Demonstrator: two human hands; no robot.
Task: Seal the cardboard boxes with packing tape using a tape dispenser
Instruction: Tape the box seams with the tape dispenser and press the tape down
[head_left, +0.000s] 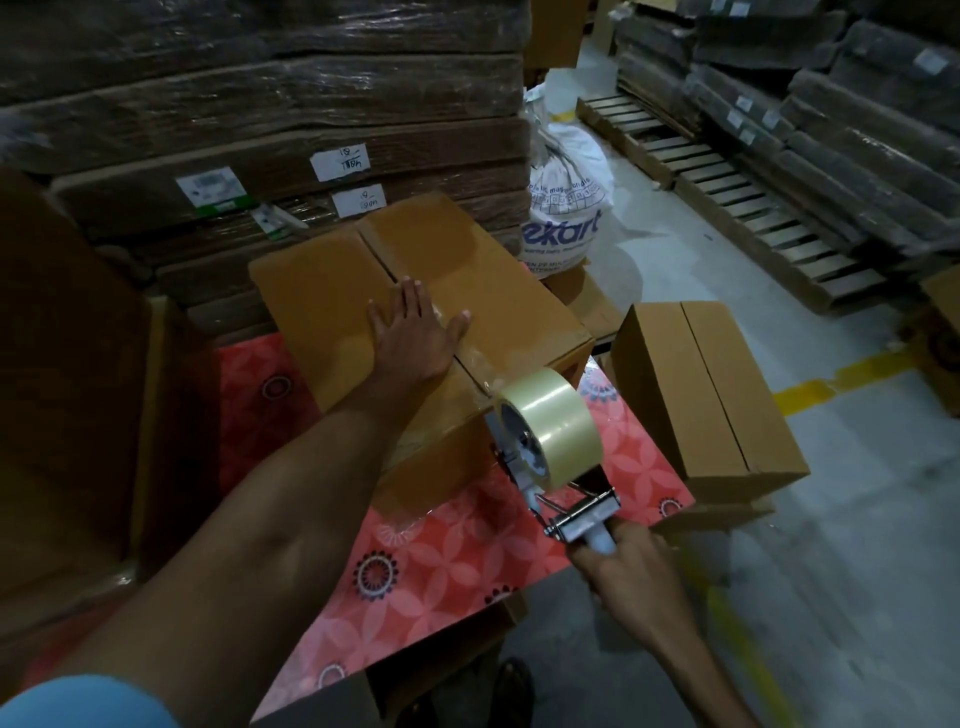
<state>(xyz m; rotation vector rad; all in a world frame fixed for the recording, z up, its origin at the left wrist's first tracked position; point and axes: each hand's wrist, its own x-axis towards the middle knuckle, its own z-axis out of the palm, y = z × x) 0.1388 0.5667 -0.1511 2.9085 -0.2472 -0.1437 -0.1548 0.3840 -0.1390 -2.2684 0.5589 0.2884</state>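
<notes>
1. The cardboard box (332, 312) sat on a red patterned table (441, 561).
2. The left hand (415, 332) lay flat on the box top, fingers straight and spread, across the taped centre seam.
3. The right hand (623, 566) gripped the tape dispenser (545, 441) handle, fingers curled round it; its roll sat at the box's near edge.
4. A second box (701, 389) stood just right of the table.

The light was dim and seemed to fall from above, stronger to the right, where the grey floor (857, 519) looked palest, while the cardboard at my left (67, 389) sank almost to black. Soft glare lay on the tape roll (556, 426), the glossy red table cover (441, 561) and the shrink-wrapped bundles (260, 78). My right hand (631, 577) on the tape dispenser (582, 512) was smeared with blur, and straight lines bowed toward the edges.
</notes>
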